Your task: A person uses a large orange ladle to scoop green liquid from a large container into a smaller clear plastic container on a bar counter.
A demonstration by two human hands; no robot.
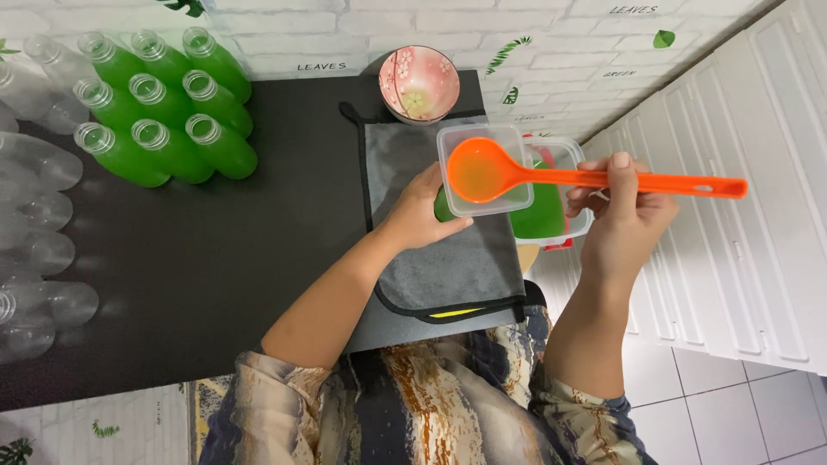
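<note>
Head view, from left to right: clear empty plastic bottles [39,250] lie along the dark tabletop's [215,275] edge, then nine open bottles filled with green liquid [164,108]. A pink flowered ceramic bowl [419,82] stands behind a grey cloth mat [431,258]. The left hand [422,211] grasps a clear square plastic tub [484,168]. Above it hangs an orange plastic ladle [560,175], its handle pinched by the right hand [624,215]. Just beyond, another clear tub holds green liquid [543,211].

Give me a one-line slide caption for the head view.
Right hand holds an orange ladle over a clear container steadied by the left hand.
</note>
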